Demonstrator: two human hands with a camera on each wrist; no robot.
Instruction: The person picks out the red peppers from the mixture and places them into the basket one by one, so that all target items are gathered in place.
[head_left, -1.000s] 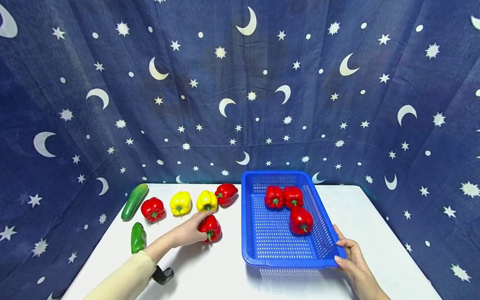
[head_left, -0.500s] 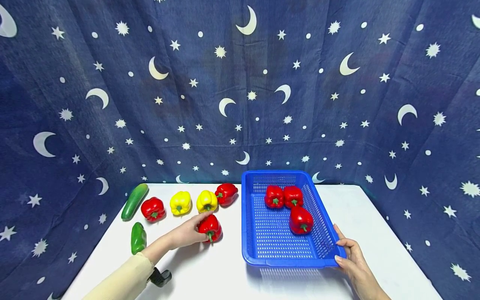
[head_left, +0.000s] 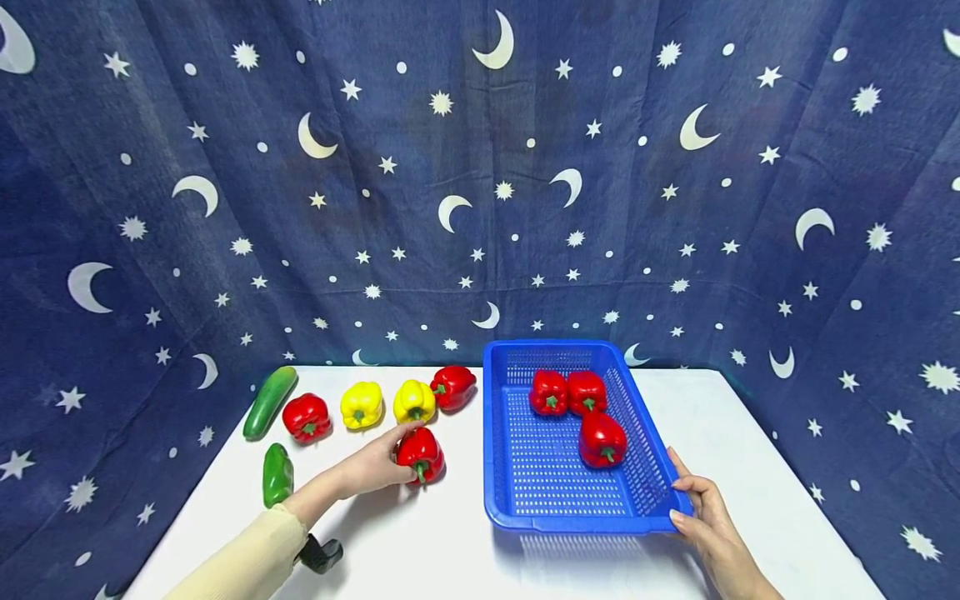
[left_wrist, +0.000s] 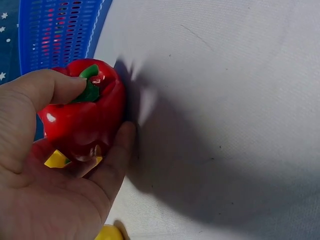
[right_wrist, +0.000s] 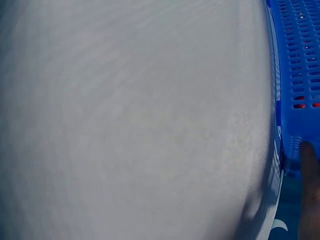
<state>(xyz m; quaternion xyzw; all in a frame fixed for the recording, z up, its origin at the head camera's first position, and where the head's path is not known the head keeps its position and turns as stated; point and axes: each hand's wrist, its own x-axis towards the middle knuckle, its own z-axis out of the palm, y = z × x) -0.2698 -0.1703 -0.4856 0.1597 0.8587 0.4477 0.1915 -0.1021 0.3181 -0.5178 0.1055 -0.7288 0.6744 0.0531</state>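
My left hand (head_left: 378,463) grips a red bell pepper (head_left: 422,457) on the table, left of the basket. In the left wrist view the thumb lies against the green stem of this pepper (left_wrist: 100,120), with fingers curled round its side. My right hand (head_left: 708,521) holds the near right corner of a blue plastic basket (head_left: 570,525), thumb on the rim and fingers along the outer wall. Three red bell peppers (head_left: 602,440) lie inside the basket. The right wrist view catches a finger (right_wrist: 310,185) against the basket wall (right_wrist: 300,120).
Behind the left hand sit two yellow bell peppers (head_left: 362,406) and another red bell pepper (head_left: 453,389). Farther left are a red bell pepper (head_left: 306,418), a cucumber (head_left: 270,403) and a green pepper (head_left: 277,477). A dark blue star-and-moon curtain (head_left: 480,183) backs the white table (head_left: 450,550).
The left hand and wrist have shifted very slightly to the left, still round the red bell pepper. The right hand and the basket stay where they were.
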